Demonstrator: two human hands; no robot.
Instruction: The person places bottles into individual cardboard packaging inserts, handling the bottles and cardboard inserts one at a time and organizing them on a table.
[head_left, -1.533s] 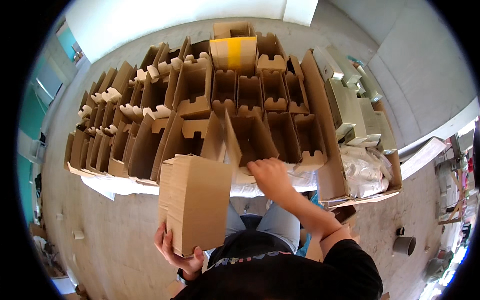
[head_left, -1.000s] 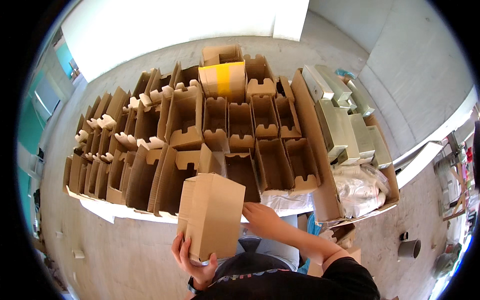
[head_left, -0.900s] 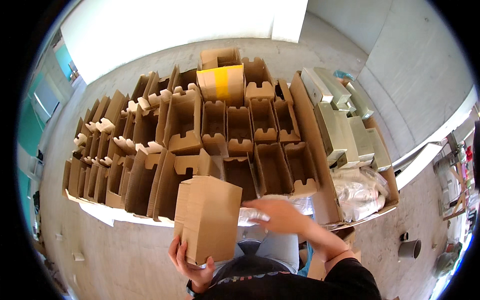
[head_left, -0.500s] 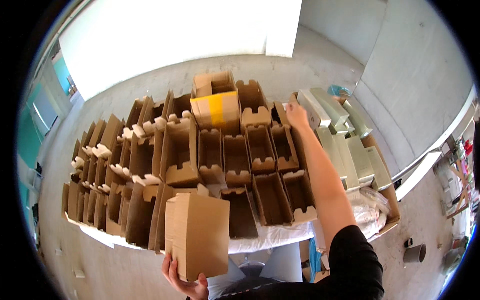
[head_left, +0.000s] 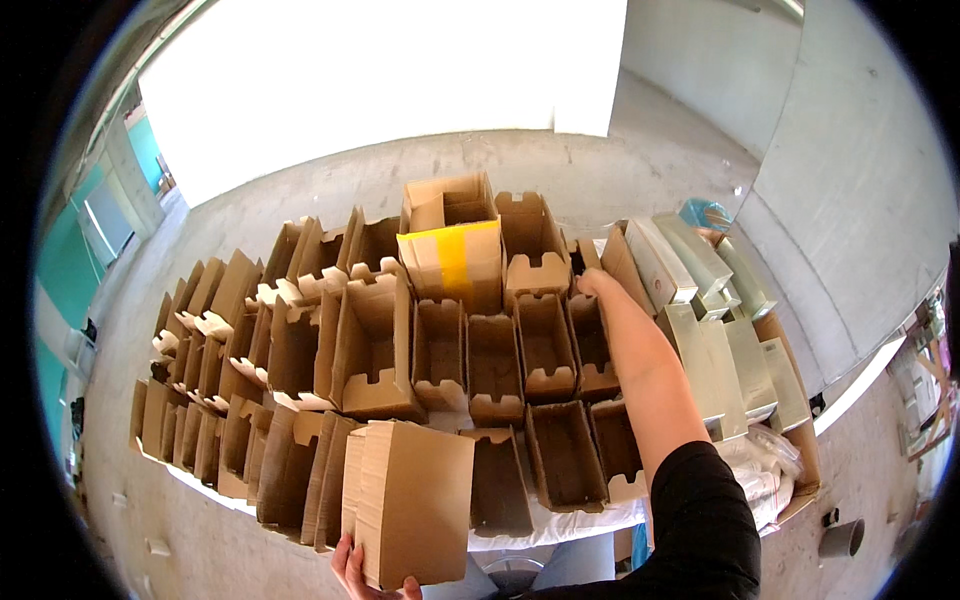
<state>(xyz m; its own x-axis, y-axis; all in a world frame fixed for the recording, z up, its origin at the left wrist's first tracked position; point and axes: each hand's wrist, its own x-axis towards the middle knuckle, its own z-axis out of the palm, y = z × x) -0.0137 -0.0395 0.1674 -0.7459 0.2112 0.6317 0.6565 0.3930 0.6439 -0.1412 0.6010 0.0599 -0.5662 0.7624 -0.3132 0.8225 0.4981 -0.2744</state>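
Observation:
My left hand [head_left: 368, 575] grips the lower end of a plain brown cardboard box [head_left: 425, 505], fingers at its left side and thumb at the bottom edge. That box is tilted in front of the nearest row of open cardboard bins [head_left: 565, 455]. My right arm stretches over the right part of the table. At its end, my right hand [head_left: 593, 284] dips into a narrow cardboard bin [head_left: 583, 258] in the back row; its fingertips are hidden there. Just right of that hand stands a brown cardboard panel [head_left: 622, 262].
Several rows of open bins with notched fronts fill the table; a taller box with yellow tape [head_left: 452, 265] stands at the back. Pale greenish-white boxes [head_left: 700, 355] and clear plastic bags [head_left: 760, 465] lie in a carton on the right. A bucket [head_left: 842, 539] stands on the floor.
My right hand has come nearer and lower, from the far end of the narrow bin down to its near end. My left hand still holds the box. The whole view has shifted slightly.

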